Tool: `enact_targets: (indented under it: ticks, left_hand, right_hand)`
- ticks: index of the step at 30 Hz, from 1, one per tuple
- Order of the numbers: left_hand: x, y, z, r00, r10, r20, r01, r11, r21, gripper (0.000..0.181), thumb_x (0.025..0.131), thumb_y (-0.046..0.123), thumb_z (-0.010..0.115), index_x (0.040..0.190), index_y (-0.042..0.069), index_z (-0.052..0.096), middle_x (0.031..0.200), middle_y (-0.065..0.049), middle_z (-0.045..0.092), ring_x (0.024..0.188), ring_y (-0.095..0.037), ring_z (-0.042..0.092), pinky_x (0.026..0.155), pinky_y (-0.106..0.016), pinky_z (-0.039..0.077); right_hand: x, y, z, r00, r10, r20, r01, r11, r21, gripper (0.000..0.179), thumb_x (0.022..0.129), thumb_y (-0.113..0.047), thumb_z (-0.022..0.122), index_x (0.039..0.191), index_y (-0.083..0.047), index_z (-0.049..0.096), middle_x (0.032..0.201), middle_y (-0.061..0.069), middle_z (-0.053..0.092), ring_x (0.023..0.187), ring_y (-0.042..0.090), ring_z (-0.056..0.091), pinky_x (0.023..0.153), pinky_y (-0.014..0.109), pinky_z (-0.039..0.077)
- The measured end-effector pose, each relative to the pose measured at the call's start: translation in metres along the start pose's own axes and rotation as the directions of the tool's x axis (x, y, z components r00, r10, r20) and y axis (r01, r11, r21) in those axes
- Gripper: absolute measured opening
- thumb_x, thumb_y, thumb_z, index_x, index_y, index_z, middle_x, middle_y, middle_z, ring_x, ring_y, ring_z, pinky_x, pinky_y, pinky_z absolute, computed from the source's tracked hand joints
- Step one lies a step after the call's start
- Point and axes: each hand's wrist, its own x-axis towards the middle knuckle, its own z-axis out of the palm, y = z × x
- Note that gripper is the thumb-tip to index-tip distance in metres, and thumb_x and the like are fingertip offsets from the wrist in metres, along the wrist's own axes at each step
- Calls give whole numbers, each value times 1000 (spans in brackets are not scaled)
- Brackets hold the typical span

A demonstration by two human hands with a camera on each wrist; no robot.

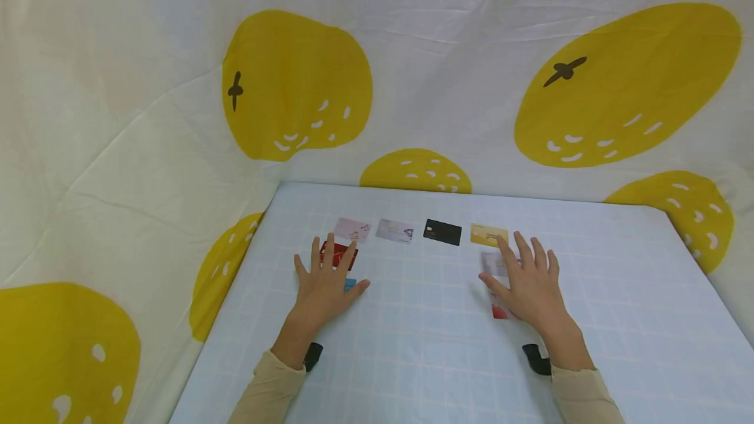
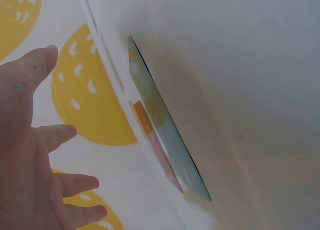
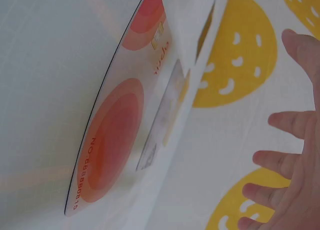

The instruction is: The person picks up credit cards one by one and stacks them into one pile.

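Observation:
My left hand (image 1: 321,293), fingers spread, is over the left end of an arc of bank-style cards. Partly hidden below it are a red card (image 1: 352,261) and a blue card (image 1: 350,284). In the left wrist view the blue card (image 2: 160,120) lies in front of the red one, apart from the fingers. My right hand (image 1: 533,286) is spread over the right end, near a yellow card (image 1: 485,235), a pale card (image 1: 490,260) and a white-and-red card (image 1: 499,312). The right wrist view shows the white-and-red card (image 3: 117,135) up close, with the fingers apart from it.
Along the back of the arc are a pink card (image 1: 352,228), a pale lavender card (image 1: 394,231) and a black card (image 1: 442,232). The light checked table (image 1: 424,352) meets a white curtain (image 1: 436,84) with yellow fruit prints behind and at the left.

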Motion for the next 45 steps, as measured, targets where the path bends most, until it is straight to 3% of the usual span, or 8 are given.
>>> enact_targets:
  ticks: [7, 21, 27, 35, 45]
  left_hand:
    - [-3, -1, -3, 1000, -2, 0, 2, 1000, 3, 89, 90, 71, 53, 161, 30, 19, 165, -19, 2, 148, -44, -10, 105, -77, -5]
    - [-10, -16, -3, 999, -20, -34, 20, 1000, -2, 88, 89, 70, 56, 160, 27, 26, 163, -21, 14, 147, -46, 3, 106, -76, 5]
    - [-16, -25, -3, 997, -29, -71, 26, 998, -50, 85, 89, 64, 62, 157, 22, 34, 160, -20, 23, 145, -44, 13, 107, -73, 13]
    - [-24, -41, -3, 997, -45, -67, 39, 995, -87, 79, 92, 56, 64, 153, 11, 41, 153, -23, 35, 140, -46, 25, 105, -68, 29]
    - [-27, -55, 0, 997, -75, -12, 73, 990, -118, 69, 93, 45, 68, 148, 10, 47, 148, -23, 41, 137, -43, 31, 104, -65, 34]
  right_hand:
    - [0, -3, -2, 1000, -10, -1, 10, 1000, 15, 89, 90, -60, 63, 154, -7, 31, 156, 29, 21, 141, 52, 13, 109, 72, 4]
    - [4, -17, 5, 999, -49, -5, 49, 998, 49, 89, 90, -56, 67, 153, -5, 31, 153, 29, 28, 139, 51, 20, 109, 71, 11]
    - [6, -21, 10, 997, -72, -11, 72, 995, 70, 87, 89, -50, 71, 151, -1, 35, 148, 30, 34, 137, 51, 24, 109, 70, 14]
    - [15, -30, 24, 987, -152, -56, 158, 981, 113, 83, 90, -48, 71, 150, -1, 39, 147, 27, 38, 135, 46, 32, 107, 66, 23]
    - [27, -58, 28, 984, -172, 56, 154, 958, 242, 83, 91, -48, 70, 153, -5, 34, 150, 21, 37, 137, 41, 32, 109, 64, 25]
